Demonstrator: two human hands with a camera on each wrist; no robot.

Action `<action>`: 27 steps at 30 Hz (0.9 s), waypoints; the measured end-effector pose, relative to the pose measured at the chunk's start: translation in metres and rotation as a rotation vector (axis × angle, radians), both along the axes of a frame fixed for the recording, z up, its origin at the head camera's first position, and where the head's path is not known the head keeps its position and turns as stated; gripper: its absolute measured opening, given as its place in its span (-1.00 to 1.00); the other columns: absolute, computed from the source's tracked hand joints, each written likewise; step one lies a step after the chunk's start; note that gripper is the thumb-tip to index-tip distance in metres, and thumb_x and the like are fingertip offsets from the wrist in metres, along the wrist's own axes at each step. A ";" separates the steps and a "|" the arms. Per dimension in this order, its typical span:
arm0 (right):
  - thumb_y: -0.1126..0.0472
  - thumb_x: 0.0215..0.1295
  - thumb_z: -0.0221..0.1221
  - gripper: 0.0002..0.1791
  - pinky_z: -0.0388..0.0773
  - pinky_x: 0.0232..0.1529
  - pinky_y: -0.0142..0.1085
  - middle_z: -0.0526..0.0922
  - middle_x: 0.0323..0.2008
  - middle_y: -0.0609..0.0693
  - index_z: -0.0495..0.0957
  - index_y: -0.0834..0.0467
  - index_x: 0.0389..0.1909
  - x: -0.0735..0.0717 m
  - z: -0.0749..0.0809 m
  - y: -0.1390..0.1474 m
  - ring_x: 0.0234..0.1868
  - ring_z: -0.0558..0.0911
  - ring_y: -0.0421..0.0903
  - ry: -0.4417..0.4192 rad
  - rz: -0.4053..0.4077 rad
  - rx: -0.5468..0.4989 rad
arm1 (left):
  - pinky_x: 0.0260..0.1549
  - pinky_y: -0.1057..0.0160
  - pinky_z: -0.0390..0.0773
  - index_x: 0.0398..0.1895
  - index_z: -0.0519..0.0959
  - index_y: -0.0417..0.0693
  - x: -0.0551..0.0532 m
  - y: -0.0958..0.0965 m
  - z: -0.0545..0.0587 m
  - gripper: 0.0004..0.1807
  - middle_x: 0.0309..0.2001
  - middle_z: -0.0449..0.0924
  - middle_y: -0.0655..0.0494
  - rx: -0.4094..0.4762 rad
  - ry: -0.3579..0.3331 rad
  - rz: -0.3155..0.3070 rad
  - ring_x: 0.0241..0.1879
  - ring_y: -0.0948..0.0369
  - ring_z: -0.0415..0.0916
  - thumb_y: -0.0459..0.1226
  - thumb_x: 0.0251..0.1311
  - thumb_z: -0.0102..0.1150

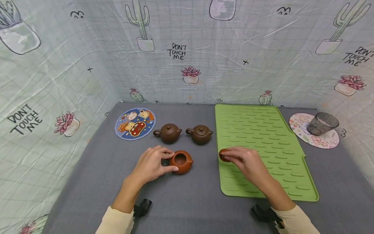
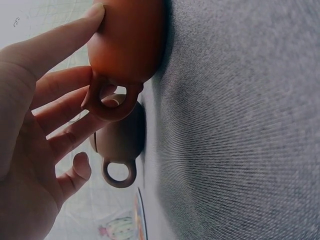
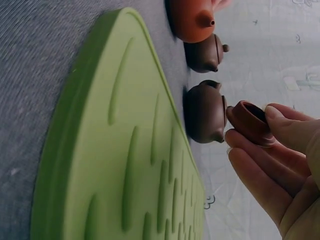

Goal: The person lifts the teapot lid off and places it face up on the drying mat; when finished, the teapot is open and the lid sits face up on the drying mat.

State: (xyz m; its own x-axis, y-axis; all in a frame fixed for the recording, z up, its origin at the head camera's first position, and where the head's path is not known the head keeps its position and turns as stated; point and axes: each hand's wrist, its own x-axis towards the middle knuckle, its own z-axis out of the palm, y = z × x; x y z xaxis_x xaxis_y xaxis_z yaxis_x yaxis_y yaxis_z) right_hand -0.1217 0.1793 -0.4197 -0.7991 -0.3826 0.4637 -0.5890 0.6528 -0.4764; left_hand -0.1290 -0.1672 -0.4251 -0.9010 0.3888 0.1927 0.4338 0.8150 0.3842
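in the head view, left of centre in the lower half of the frame, the left hand (image 1: 152,162) grips an orange teapot (image 1: 184,168) between thumb and fingers. the pot sits upright on the grey cloth (image 1: 190,201), its top uncovered and its spout (image 1: 191,162) pointing to the right of the frame. the left wrist view shows its handle (image 2: 112,114) beside the fingers.

right of centre, well apart from the other, the right hand (image 1: 246,161) pinches a small orange lid (image 1: 221,155), hollow side up, over the left edge of the green mat (image 1: 248,130). the right wrist view shows the lid tilted and clear of the mat.

just above the frame's middle, a dark brown teapot (image 1: 169,134) and its lidded twin (image 1: 201,135) stand side by side. a blue round mat (image 1: 124,126) lies at upper left; at far right a grey cup (image 1: 321,125) stands on a flowered mat (image 1: 318,142).
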 end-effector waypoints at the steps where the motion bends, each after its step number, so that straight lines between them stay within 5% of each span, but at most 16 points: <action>1: 0.41 0.16 0.40 -0.74 0.75 -0.23 -0.22 0.84 -0.15 -0.04 0.81 0.06 -0.16 0.000 -0.001 0.001 -0.18 0.82 -0.09 -0.012 -0.006 0.005 | 0.05 0.00 0.57 -0.02 0.80 0.03 0.000 0.000 0.000 -0.45 -0.01 0.78 0.25 0.001 0.000 -0.001 0.03 0.17 0.68 0.07 -0.09 0.60; 18: 0.36 0.02 0.50 -0.67 0.73 -0.27 -0.39 0.83 -0.10 0.02 0.78 0.07 -0.15 0.003 -0.014 0.014 -0.28 0.81 -0.17 -0.252 0.018 0.077 | 0.04 0.01 0.59 -0.04 0.81 0.03 -0.001 0.000 0.001 -0.45 -0.01 0.78 0.26 0.002 0.010 -0.015 0.03 0.20 0.68 0.08 -0.11 0.60; 27: 0.36 0.03 0.49 -0.68 0.74 -0.22 -0.39 0.83 -0.11 -0.03 0.77 0.02 -0.17 0.002 -0.016 0.015 -0.20 0.81 -0.14 -0.276 0.014 0.103 | 0.05 0.00 0.59 -0.04 0.81 0.01 -0.001 -0.001 0.002 -0.45 -0.01 0.78 0.25 0.012 -0.004 -0.014 0.03 0.19 0.68 0.07 -0.10 0.60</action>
